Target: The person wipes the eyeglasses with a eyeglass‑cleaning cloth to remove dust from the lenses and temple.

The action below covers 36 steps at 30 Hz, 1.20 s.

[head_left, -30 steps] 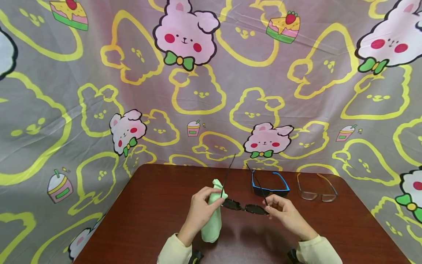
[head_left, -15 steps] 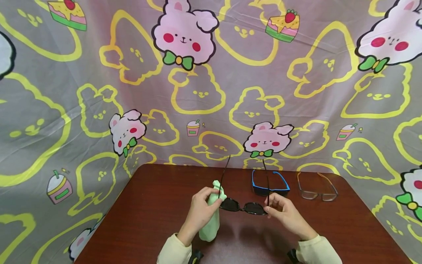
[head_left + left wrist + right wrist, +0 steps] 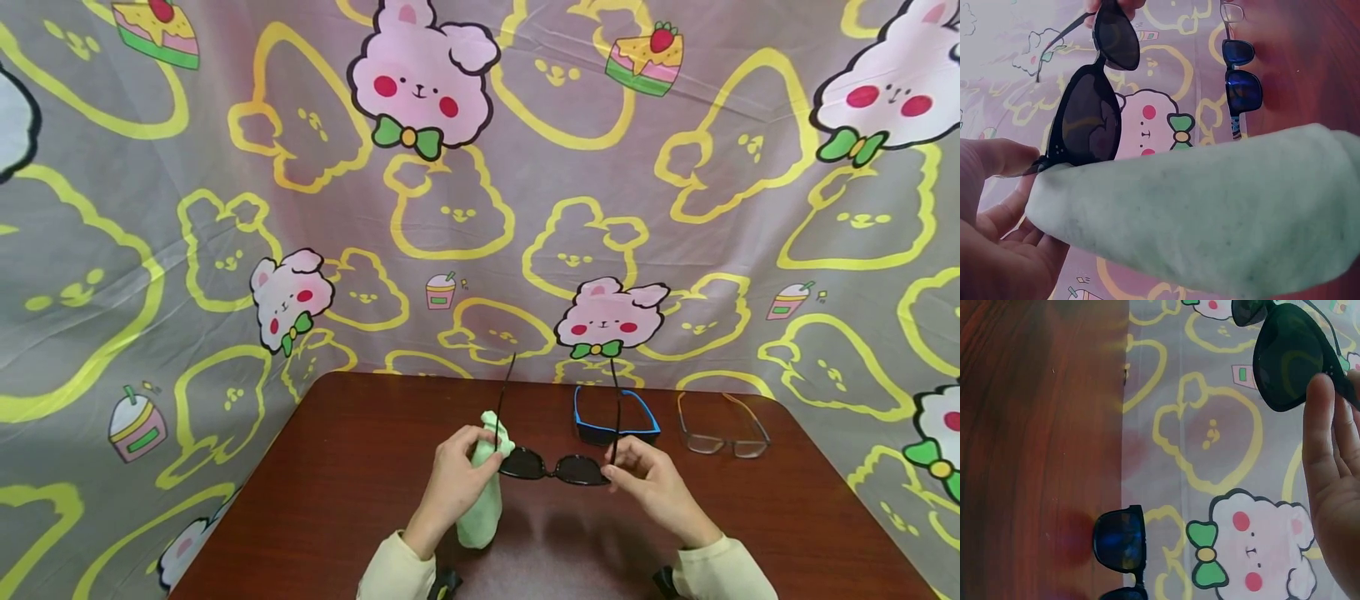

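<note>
A pair of black sunglasses (image 3: 578, 470) is held up over the table, lenses toward me and both temples spread and pointing away. My left hand (image 3: 459, 471) pinches the left hinge end between thumb and fingers. The same hand also holds a pale green cloth (image 3: 480, 512), which hangs down below it and fills the lower part of the left wrist view (image 3: 1210, 206). At the other hinge end, my right hand (image 3: 647, 479) pinches the frame by thumb and fingers. In the right wrist view its thumb (image 3: 1320, 406) lies against the dark lens edge.
Blue-framed sunglasses (image 3: 617, 435) with dark lenses lie behind my right hand on the brown table (image 3: 337, 483). Farther right are clear glasses (image 3: 723, 446) with orange-brown temples. A patterned cloth backdrop (image 3: 480, 208) rises along the table's back and sides.
The black sunglasses have turned slightly; their right temple swung outward to the right and now stands spread from the left one. Both hands stay nearly where they were.
</note>
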Available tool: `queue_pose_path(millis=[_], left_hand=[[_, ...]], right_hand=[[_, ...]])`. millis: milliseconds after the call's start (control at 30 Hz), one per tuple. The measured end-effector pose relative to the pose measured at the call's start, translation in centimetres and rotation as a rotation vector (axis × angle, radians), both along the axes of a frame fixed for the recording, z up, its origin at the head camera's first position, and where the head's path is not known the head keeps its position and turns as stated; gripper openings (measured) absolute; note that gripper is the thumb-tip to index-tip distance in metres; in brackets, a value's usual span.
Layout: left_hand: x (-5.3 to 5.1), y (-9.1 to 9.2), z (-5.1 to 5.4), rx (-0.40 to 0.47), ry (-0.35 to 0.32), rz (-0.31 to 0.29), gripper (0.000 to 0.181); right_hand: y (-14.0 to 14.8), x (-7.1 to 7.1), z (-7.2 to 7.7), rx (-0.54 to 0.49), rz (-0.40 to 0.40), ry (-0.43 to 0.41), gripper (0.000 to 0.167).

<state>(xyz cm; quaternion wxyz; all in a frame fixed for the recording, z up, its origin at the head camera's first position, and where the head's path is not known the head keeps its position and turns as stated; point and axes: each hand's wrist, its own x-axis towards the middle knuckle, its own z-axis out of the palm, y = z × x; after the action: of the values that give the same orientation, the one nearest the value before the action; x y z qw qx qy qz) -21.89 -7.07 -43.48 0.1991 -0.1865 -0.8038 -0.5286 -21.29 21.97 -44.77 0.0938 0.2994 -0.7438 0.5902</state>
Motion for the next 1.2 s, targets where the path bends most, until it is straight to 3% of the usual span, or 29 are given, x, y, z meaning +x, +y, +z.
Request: queue_pose_path(millis=[200, 467, 633, 767, 867, 1000, 1100, 1200], left_hand=[[-0.1, -0.1, -0.1, -0.041, -0.001, -0.016, 0.02], [-0.1, -0.8, 0.1, -0.106, 0.021, -0.095, 0.06], [-0.1, -1.1, 0.2, -0.078, -0.061, -0.095, 0.067], [-0.1, -1.3, 0.3, -0.053, -0.08, -0.11, 0.068], [0.7, -1.1, 1.5, -0.033, -0.088, -0.134, 0.064], [0.7, -1.1, 1.4, -0.002, -0.101, -0.161, 0.052], [-0.2, -1.2, 0.1, 0.014, -0.095, -0.169, 0.043], [-0.2, -1.0, 0.1, 0.09, -0.142, -0.176, 0.038]], right_hand=[[-0.2, 0.3, 0.2, 0.066, -0.092, 0.088, 0.016], [-1.0, 1.5, 2.2, 0.121, -0.144, 0.108, 0.016], [-1.4, 2.1, 3.2, 0.154, -0.168, 0.134, 0.016], [-0.9, 1.6, 2.3, 0.161, -0.163, 0.151, 0.019], [-0.3, 0.8, 1.0, 0.153, -0.152, 0.156, 0.02], [0.1, 0.3, 0.3, 0.142, -0.141, 0.155, 0.019], [-0.1, 0.5, 0.5, 0.143, -0.138, 0.152, 0.019], [-0.4, 0.9, 1.2, 0.145, -0.134, 0.157, 0.02]])
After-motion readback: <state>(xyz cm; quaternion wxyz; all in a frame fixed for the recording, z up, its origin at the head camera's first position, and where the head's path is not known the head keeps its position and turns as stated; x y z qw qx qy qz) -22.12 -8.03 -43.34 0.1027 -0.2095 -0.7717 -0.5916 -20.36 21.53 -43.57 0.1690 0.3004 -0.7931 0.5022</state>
